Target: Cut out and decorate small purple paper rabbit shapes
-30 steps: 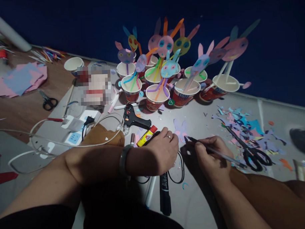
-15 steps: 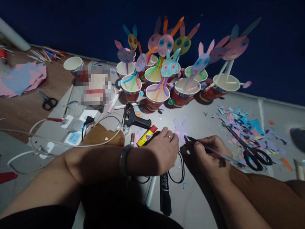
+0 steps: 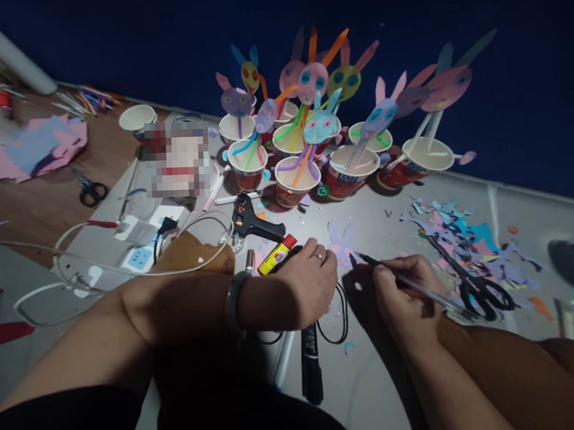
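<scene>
My right hand is closed around a slim pen with a clear barrel. The pen's dark tip hangs just right of a small purple paper rabbit head with two ears and pink cheeks, lying flat on the table. At the rabbit head's left edge are the bent fingers of my left hand, pressed together and holding it down; their tips are partly hidden. A yellow glue stick with a red cap lies beside my left hand. Under that wrist is a black marker.
Paper cups with paper animal heads on coloured stems stand along the back. A black glue gun lies left of centre. Scissors rest among paper scraps at right. A power strip with cables is at left.
My right hand and the pen have shifted slightly right, lifting the tip away from the rabbit head's edge. My left hand stays in place.
</scene>
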Tool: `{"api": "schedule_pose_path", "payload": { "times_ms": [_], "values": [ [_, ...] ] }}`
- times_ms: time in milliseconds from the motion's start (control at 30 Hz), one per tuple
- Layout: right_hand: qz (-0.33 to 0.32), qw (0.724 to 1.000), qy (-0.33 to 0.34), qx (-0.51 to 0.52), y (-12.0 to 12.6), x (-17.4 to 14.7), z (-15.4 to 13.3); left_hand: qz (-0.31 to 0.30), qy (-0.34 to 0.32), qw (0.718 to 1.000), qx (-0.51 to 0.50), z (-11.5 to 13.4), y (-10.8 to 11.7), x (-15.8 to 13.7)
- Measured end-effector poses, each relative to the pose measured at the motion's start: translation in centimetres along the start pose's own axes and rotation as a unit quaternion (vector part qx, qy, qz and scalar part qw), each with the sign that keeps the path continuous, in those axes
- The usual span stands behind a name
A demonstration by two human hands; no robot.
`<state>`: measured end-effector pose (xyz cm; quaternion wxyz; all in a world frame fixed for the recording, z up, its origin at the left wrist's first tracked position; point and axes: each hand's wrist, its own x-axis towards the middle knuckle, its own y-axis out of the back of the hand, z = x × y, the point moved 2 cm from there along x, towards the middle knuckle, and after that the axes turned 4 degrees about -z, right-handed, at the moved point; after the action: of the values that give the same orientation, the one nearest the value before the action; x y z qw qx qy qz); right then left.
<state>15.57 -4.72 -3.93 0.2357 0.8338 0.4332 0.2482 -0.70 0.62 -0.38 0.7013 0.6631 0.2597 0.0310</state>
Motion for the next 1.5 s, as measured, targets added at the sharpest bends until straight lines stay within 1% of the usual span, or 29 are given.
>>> {"api": "schedule_pose_path", "payload": {
  "times_ms": [67, 133, 267, 500, 700, 1033, 1233, 1500],
  "values": [
    [-0.006, 1.000, 0.008, 0.010, -0.18, -0.20, 0.00, 0.002, 0.001, 1.000, 0.002, 0.06, -0.16, 0.05],
    [-0.029, 0.999, 0.016, 0.007, -0.42, -0.37, -0.03, 0.005, 0.003, 1.000, 0.005, 0.10, -0.35, 0.10],
    [-0.072, 0.997, 0.017, -0.030, -0.69, -0.56, -0.02, 0.015, 0.001, 1.000, 0.008, 0.12, -0.51, 0.11],
    [-0.091, 0.994, 0.032, -0.048, -0.70, -0.53, -0.16, 0.003, 0.002, 1.000, 0.003, 0.05, -0.15, 0.07],
    [-0.107, 0.993, 0.032, -0.035, -0.84, -0.51, -0.12, 0.010, 0.003, 1.000, 0.003, 0.11, -0.27, 0.06],
    [-0.106, 0.993, 0.037, -0.034, -0.88, -0.47, -0.01, 0.006, 0.004, 1.000, 0.008, 0.04, -0.15, 0.04],
    [-0.101, 0.993, 0.040, -0.043, -0.84, -0.46, -0.05, 0.022, -0.001, 1.000, 0.006, 0.09, -0.62, 0.13],
    [-0.093, 0.994, 0.032, -0.045, -0.76, -0.38, -0.24, 0.016, 0.002, 1.000, 0.008, 0.08, -0.42, 0.07]
  ]
}}
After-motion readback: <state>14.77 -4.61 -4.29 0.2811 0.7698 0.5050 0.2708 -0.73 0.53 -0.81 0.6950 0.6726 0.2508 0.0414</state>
